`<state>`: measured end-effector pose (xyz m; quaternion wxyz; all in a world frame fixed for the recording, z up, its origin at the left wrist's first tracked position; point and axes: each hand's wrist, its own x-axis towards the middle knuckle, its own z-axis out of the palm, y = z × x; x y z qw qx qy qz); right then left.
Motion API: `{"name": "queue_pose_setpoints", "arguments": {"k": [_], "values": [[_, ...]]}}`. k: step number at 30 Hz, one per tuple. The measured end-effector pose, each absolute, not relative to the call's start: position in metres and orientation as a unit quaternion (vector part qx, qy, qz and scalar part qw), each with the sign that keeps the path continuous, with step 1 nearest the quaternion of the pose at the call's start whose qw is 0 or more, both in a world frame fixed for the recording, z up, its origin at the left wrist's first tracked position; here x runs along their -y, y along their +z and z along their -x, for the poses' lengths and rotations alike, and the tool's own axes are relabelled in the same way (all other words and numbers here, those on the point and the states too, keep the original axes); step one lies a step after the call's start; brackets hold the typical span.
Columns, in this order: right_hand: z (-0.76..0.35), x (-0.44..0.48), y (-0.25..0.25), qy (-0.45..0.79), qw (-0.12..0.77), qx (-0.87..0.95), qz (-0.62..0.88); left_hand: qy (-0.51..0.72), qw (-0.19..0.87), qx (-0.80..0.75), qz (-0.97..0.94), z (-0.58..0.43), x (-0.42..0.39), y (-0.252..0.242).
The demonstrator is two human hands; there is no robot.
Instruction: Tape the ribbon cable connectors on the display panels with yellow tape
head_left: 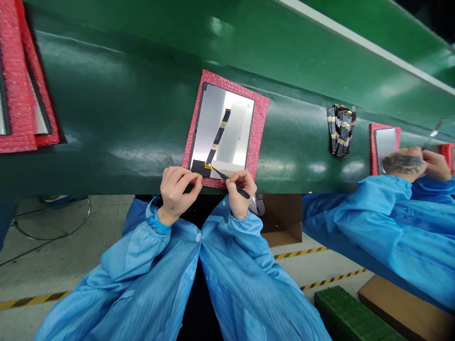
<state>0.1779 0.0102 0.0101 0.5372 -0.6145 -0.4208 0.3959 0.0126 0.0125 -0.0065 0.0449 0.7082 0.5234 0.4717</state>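
Note:
A flat display panel [222, 128] lies back side up on a pink foam sheet [261, 123] at the bench's near edge. Across its silvery back runs a black flex cable [219, 135] with tan bands, its lower end at a yellow connector piece [208, 166]. My right hand [240, 192] grips slim black tweezers [223, 176], their tip beside that yellow piece. My left hand [179, 192] is closed, thumb and forefinger together at the black flap [201, 168] on the panel's lower left corner. What those fingertips hold, if anything, is hidden.
A bundle of flex cables [341, 130] lies to the right on the green bench [135, 104]. Farther right, a co-worker's hands [408, 163] are near another panel [386, 144] on pink foam. Foam-wrapped panels [21, 85] are stacked at left. A cardboard box [282, 218] stands below the bench.

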Motion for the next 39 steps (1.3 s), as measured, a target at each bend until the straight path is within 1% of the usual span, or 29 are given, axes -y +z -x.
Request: {"name": "queue_pose_setpoints", "arguments": {"k": [6,13,19,23,27,29,33,36,39], "values": [[-0.178,-0.01,0.01,0.395,0.532,0.417,0.622,0.443,0.038,-0.534,-0.719,-0.01,-0.012,-0.004],[-0.178,-0.01,0.013,0.388,0.526,0.43,0.623,0.431,0.041,-0.506,-0.746,-0.012,-0.013,0.001],[-0.177,-0.011,0.011,0.381,0.525,0.443,0.619,0.325,0.049,-0.486,-0.81,-0.013,-0.011,0.001],[-0.179,-0.008,0.009,0.38,0.517,0.451,0.62,0.305,0.043,-0.502,-0.808,-0.017,-0.006,-0.003],[-0.202,-0.005,0.016,0.296,0.559,0.428,0.645,0.306,0.034,-0.511,-0.803,-0.02,-0.004,-0.008],[-0.221,-0.006,0.019,0.247,0.578,0.412,0.66,0.288,0.041,-0.514,-0.807,-0.02,-0.004,-0.008],[-0.258,-0.018,0.012,0.192,0.607,0.396,0.662,0.253,0.048,-0.494,-0.831,-0.016,-0.001,-0.007],[-0.273,-0.03,-0.001,0.14,0.639,0.373,0.658,0.269,0.07,-0.484,-0.83,-0.013,0.003,-0.007],[-0.278,-0.038,-0.011,0.124,0.656,0.352,0.656,0.305,0.084,-0.505,-0.803,-0.012,0.004,-0.007]]}}
